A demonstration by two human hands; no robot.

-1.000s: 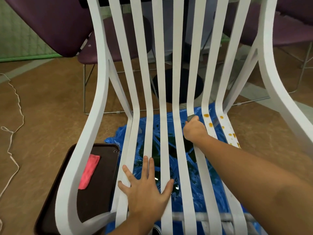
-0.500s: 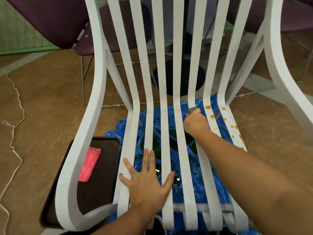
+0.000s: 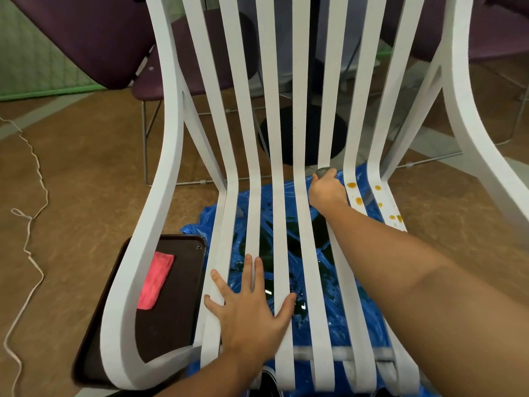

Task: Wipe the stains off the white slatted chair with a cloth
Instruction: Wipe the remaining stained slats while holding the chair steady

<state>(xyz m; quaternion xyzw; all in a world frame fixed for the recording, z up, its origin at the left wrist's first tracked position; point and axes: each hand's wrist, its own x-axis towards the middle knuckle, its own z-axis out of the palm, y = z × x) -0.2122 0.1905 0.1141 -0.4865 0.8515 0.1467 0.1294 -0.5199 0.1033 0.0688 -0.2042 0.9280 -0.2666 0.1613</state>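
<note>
Your right hand (image 3: 326, 190) grips soft cloth (image 3: 323, 171) beside stains (image 3: 351, 185) | left hand (image 3: 252, 313) flat, bracing stiff chair (image 3: 169, 138)

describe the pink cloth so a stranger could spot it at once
Left of the white slatted chair, a dark brown tray sits on the floor. On it lies the pink cloth, an oblong strip and the only bright pink thing in view.

right hand (image 3: 327, 193): slid slightly farther up its slat (image 3: 330, 110), toward the bend.
grey cloth (image 3: 323, 171): carried along in the fingers, now just beyond the nearest orange stain (image 3: 351, 184).
</note>
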